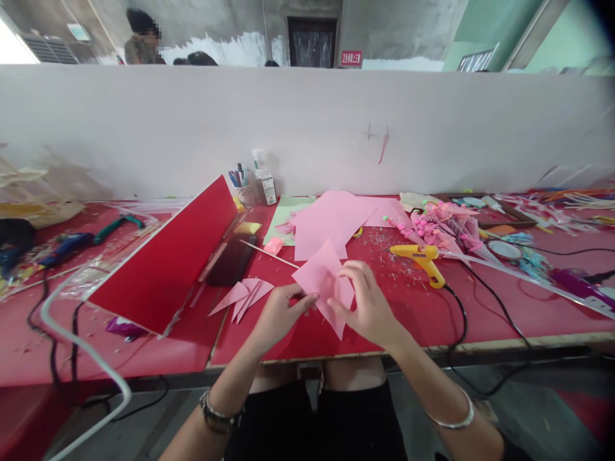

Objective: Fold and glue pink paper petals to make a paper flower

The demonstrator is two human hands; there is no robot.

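A dark band (218, 416) circles the left wrist, and a shiny, smooth metal ring (454, 417) sits on the right arm. Past the table's front edge, the left hand (283, 314) pinches the pink paper (319, 274) between thumb and finger at its left side. The right hand (369, 304) has its thumb and bent fingers spread apart at the other side; how hard they press, one cannot tell. The thin paper is pointy like a kite, held up over the red table (408, 326). Folded pink pieces (243, 298), sharp as beaks, lie left of the left hand. A hard yellow glue gun (418, 257) lies right of the right hand. Farther left, a big, flat red board (168, 256) leans at a slant. Beyond the hands, flat pink sheets (321, 224) partly cover a pale green sheet (278, 221). Fluffy pink flowers (435, 221) pile up to the right. Behind stand a round cup of pens (245, 194) and a clear bottle (266, 182), near a plain white wall (307, 128).
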